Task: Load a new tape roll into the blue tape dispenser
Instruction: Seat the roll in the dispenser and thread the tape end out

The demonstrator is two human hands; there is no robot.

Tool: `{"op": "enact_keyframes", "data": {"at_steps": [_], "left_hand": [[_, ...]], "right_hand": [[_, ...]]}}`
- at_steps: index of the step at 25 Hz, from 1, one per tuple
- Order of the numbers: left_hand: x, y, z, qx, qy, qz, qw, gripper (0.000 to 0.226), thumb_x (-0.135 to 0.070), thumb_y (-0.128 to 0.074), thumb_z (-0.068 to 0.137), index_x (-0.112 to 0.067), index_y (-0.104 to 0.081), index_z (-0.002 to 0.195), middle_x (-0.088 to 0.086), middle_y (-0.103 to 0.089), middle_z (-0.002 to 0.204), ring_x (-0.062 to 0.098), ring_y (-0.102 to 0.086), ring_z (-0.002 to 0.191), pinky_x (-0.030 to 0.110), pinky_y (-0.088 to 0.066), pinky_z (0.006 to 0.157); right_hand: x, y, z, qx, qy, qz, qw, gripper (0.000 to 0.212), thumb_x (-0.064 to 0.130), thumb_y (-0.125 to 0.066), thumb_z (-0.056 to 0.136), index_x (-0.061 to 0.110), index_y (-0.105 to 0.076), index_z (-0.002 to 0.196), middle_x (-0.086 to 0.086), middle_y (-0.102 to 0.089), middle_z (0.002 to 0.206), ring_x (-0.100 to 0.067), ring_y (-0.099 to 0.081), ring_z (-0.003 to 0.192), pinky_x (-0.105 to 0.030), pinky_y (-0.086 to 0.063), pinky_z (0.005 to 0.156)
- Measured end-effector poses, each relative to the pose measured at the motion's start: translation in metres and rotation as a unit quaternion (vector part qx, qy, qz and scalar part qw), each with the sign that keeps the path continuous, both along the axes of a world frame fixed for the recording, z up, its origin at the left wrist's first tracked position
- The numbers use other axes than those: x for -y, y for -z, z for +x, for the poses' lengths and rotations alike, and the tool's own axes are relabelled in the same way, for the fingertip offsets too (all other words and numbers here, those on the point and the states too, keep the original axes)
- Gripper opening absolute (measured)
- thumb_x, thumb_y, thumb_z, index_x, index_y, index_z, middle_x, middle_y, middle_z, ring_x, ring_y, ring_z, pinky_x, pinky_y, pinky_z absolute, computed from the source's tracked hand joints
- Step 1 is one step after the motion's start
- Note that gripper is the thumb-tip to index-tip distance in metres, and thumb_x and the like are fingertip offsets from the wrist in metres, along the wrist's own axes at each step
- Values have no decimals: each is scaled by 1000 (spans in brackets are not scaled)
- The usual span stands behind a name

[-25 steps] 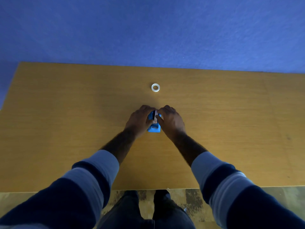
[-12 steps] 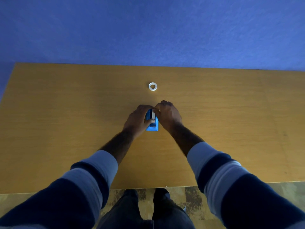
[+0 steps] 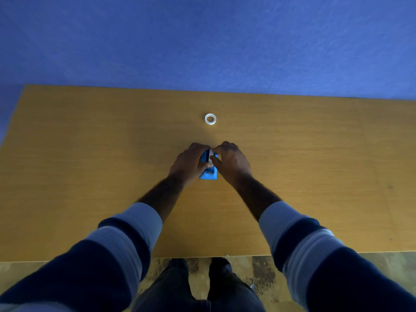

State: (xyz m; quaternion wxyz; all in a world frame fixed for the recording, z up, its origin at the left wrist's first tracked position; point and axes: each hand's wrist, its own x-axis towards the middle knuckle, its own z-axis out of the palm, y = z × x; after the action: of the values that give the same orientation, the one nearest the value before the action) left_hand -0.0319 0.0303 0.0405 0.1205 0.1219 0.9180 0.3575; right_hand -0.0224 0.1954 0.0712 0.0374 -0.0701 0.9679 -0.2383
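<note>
The blue tape dispenser [image 3: 209, 173] stands on the wooden table [image 3: 90, 167], its near end showing between my hands. My left hand [image 3: 190, 163] grips its left side. My right hand [image 3: 233, 162] pinches a white tape roll [image 3: 211, 155] that sits on edge in the dispenser's top slot. Fingers hide most of the roll and the dispenser's far end. A second white ring of tape [image 3: 210, 119] lies flat on the table, farther away and apart from both hands.
A blue wall [image 3: 202, 41] rises behind the table's far edge. The table's near edge runs just above my legs [image 3: 198, 287] and the mottled floor.
My right hand shifted slightly on the roll at the dispenser's top, and more of the dispenser's near end shows. The left hand kept its grip.
</note>
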Motion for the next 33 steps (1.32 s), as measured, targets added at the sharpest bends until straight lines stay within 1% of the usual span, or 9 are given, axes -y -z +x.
{"op": "enact_keyframes", "data": {"at_steps": [3, 5, 7, 9, 13, 18, 22, 29, 33], "left_hand": [[1, 2, -1, 16, -10, 18, 1000, 52, -28, -77, 85, -24, -56, 132, -2, -57, 132, 17, -60, 115, 37, -49, 96], [2, 2, -1, 33, -34, 54, 997, 60, -28, -80, 84, -29, -52, 137, -4, -55, 136, 11, -58, 115, 33, -51, 95], [1, 3, -1, 29, -36, 68, 997, 58, -26, -82, 81, -31, -55, 132, -6, -56, 131, 9, -58, 111, 34, -53, 94], [0, 5, 0, 22, -28, 58, 998, 52, -26, -82, 79, -29, -59, 125, -6, -57, 126, 11, -59, 107, 37, -54, 94], [-1, 6, -3, 41, -41, 60, 997, 46, -26, -80, 80, -24, -63, 122, -3, -59, 123, 12, -60, 107, 41, -53, 96], [-1, 3, -6, 48, -34, 74, 996, 38, -21, -75, 83, -20, -66, 120, 0, -60, 119, 17, -62, 106, 47, -53, 96], [-2, 2, -9, 57, -31, 68, 996, 40, -18, -76, 83, -20, -67, 121, 1, -60, 120, 18, -62, 107, 46, -52, 99], [-2, 1, -7, 56, -40, 82, 994, 45, -17, -80, 79, -17, -66, 122, 2, -57, 123, 16, -62, 107, 42, -54, 98], [-2, 1, -7, 59, -43, 79, 994, 44, -14, -80, 79, -15, -65, 120, 3, -58, 123, 19, -63, 108, 42, -54, 97]], "right_hand": [[-2, -3, -12, 35, -9, 3, 999, 21, 22, -62, 97, 10, -73, 110, -6, -68, 104, -20, -61, 96, -37, -56, 77], [-2, -3, -19, 57, -1, -1, 998, 20, 21, -62, 97, 11, -73, 111, -5, -69, 104, -19, -62, 94, -36, -57, 76], [-2, -2, -23, 66, 3, 7, 998, 18, 22, -61, 98, 10, -73, 105, -5, -67, 99, -20, -63, 90, -35, -56, 71], [0, -1, -25, 58, 5, 16, 998, 18, 22, -58, 99, 9, -70, 100, -6, -65, 95, -21, -61, 86, -35, -54, 67], [3, 2, -14, 5, -13, 45, 999, 18, 22, -56, 100, 8, -68, 99, -6, -64, 93, -22, -61, 85, -33, -51, 64], [0, 7, 8, -21, -18, 42, 999, 25, 25, -55, 100, 10, -69, 114, -6, -67, 104, -21, -60, 96, -35, -52, 76], [2, 5, 0, -22, -24, 59, 998, 22, 23, -56, 100, 9, -70, 108, -6, -69, 100, -21, -61, 92, -30, -48, 73], [3, 4, -13, 18, -12, 47, 999, 23, 26, -53, 100, 10, -69, 100, -4, -66, 92, -19, -60, 86, -38, -56, 72], [5, 6, -7, -11, -15, 44, 999, 18, 22, -56, 98, 9, -68, 101, -7, -66, 94, -23, -61, 88, -35, -52, 67]]}}
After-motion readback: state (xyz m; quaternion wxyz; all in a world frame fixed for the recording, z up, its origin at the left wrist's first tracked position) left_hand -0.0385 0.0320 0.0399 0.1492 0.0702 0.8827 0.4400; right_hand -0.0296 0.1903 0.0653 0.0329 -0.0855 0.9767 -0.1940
